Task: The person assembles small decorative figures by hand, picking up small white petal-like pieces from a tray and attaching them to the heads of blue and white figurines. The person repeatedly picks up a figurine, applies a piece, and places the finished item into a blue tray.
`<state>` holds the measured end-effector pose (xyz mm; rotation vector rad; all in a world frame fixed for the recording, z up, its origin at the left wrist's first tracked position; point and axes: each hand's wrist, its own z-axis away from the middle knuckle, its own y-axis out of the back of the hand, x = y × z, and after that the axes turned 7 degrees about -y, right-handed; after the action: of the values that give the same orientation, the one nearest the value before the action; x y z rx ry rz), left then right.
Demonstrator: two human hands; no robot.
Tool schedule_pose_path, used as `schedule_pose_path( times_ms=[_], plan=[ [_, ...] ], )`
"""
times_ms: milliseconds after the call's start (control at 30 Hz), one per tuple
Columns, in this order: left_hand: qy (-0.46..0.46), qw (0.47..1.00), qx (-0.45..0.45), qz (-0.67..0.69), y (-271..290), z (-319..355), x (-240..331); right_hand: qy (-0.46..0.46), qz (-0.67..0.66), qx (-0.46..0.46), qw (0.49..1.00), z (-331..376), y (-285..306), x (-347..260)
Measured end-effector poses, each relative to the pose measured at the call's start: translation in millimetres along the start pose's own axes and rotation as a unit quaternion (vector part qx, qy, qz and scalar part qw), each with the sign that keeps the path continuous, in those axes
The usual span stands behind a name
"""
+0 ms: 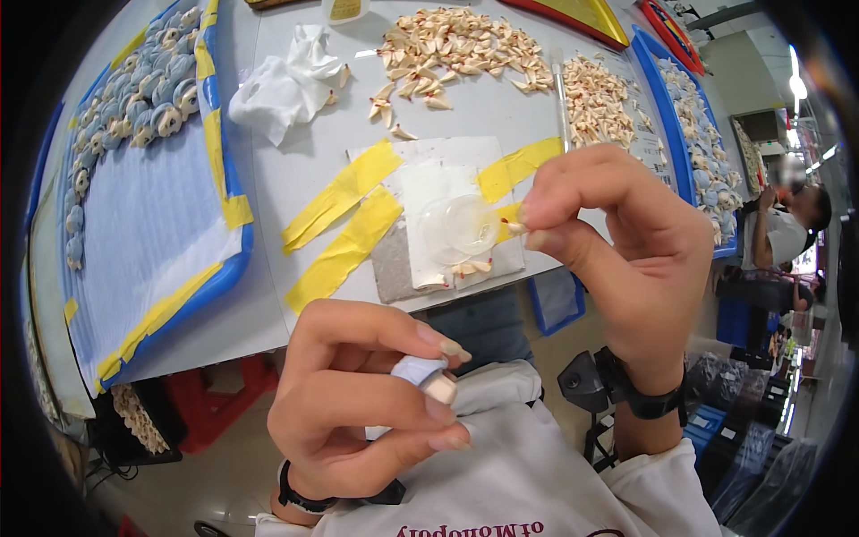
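My left hand (344,403) is closed around a small light-blue and cream moulded piece (438,385), holding it by the fingertips low in front of my body. Between thumb and forefinger of my right hand (635,242), a tiny cream pointed piece with a dark red tip (514,229) is pinched. That hand is over the right side of a clear shallow round dish (465,228), whose contents I cannot make out. The dish rests on a white sheet (420,192) atop a grey board (391,268). A few red-tipped cream pieces (472,268) lie at the dish's near side.
Yellow tape strips (344,255) hold the board. Beyond lies a heap of red-tipped pieces (447,45) and a crumpled white tissue (291,85). A lined blue tray (192,313) of blue-and-cream pieces stands left, another blue tray (689,134) right. A person (778,228) sits far right.
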<state>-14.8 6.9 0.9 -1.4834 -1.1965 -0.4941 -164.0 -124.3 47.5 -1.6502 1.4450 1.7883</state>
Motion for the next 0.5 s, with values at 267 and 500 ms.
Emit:
schedule_pose_path(
  times_ms=[267,500],
  plan=[
    [-0.157,0.967,-0.166,-0.115,30.3,-8.9,-18.4,0.088,0.216,0.024,0.972,-5.8,-12.2,-5.6],
    [0.034,0.999,0.012,0.031,0.3,-5.7,-2.9,0.082,0.161,0.017,0.983,-5.6,-11.7,-9.1]
  ],
)
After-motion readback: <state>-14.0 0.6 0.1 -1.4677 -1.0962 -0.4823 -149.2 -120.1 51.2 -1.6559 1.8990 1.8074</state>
